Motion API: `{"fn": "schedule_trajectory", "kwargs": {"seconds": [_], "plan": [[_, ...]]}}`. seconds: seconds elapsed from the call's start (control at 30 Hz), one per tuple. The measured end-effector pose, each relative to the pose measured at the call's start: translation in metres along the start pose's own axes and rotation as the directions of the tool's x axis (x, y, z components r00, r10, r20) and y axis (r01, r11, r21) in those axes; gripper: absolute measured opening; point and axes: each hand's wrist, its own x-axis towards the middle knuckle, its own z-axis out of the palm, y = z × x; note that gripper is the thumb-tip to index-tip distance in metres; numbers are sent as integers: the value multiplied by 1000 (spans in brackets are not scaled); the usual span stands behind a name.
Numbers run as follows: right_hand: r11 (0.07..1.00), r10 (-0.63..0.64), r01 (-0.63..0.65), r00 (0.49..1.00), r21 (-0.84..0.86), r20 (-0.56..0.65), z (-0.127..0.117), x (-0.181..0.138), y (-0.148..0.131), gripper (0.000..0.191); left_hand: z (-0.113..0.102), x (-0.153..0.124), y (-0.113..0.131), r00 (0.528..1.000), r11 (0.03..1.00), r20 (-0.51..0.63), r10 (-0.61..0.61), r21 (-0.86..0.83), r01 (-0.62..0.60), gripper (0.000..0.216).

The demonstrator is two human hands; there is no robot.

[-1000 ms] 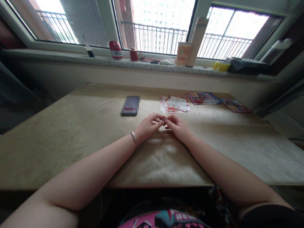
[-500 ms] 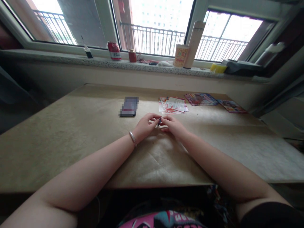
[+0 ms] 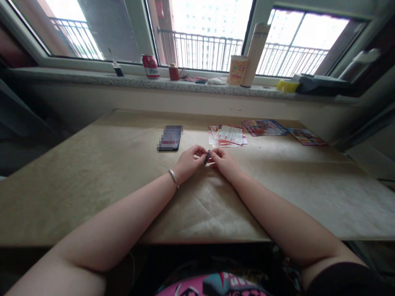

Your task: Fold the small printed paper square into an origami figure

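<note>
Between my fingertips is a small dark piece [image 3: 207, 158], too small to name. My left hand [image 3: 191, 161] pinches it from the left, and a silver bangle [image 3: 173, 176] circles that wrist. From the other side, the thumb and fingers of my right hand [image 3: 224, 163] close on the same piece. Both hands are just above the table [image 3: 197, 209], fingertips almost meeting. Just beyond them lies a loose pile of red-and-white printed cards [image 3: 230, 135]. A dark phone-like slab [image 3: 170, 138], its face pixelated, rests flat to the left of the pile.
Colourful printed sheets [image 3: 264, 127] lie at the table's back right, with another stack [image 3: 307, 136] beside them. Along the windowsill [image 3: 129, 80] stand a red can [image 3: 150, 66], a small red jar [image 3: 173, 72], a patterned paper cup [image 3: 237, 70] and a tall tube [image 3: 254, 55].
The dark piece shows a little more between my fingertips and looks slightly turned. Both hands keep their pinch in nearly the same place. The whole view has shifted slightly.
</note>
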Motion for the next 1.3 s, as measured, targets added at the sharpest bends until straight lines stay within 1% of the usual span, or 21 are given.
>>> {"fn": "schedule_trajectory", "kwargs": {"seconds": [0.17,0.37,0.47,0.57,0.63,0.7,0.77,0.87,0.93,1.03,1.1,1.17,1.23,1.3], "plan": [[992,-115,111,991,-53,-69,0,-5,-4,27,2,-2,4,999,999,11,34,-15,-34,16],[992,-128,126,983,-23,-128,0,-6,-3,24,3,-1,4,998,996,-50,40,-80,-44,15],[991,-131,134,980,10,-153,-1,-9,-6,22,2,1,1,999,988,-53,9,-157,-17,14],[987,-151,158,972,25,-180,-2,-12,-9,19,1,4,-2,995,966,-87,-53,-258,29,16],[986,-161,166,968,8,-190,-3,-12,-9,19,1,5,-3,990,945,-99,-98,-322,62,18],[985,-171,168,967,-28,-187,-4,-11,-7,18,2,4,-2,989,931,-76,-125,-354,91,20],[982,-188,178,966,-68,-179,-5,-9,-3,18,2,3,0,991,935,-27,-129,-336,112,23],[974,-219,206,964,-93,-150,-6,-6,2,17,2,1,2,994,968,30,-108,-227,112,31],[971,-232,222,965,-93,-123,-5,-7,3,17,2,0,2,996,988,30,-83,-130,86,30],[968,-232,219,967,-120,-105,-3,-8,2,16,0,0,2,999,998,15,-49,-28,49,23],[968,-218,202,971,-149,-101,-2,-10,1,17,-1,-1,2,999,999,20,-30,-11,30,23],[974,-187,171,977,-151,-98,0,-11,1,19,-1,-1,2,999,999,33,-14,-29,15,23],[988,-134,125,986,-93,-96,2,-11,1,23,-1,-2,3,999,998,46,4,-64,-1,24],[997,-70,72,993,21,-90,3,-10,0,27,-1,-1,2,998,995,60,15,-99,-9,24]]}}
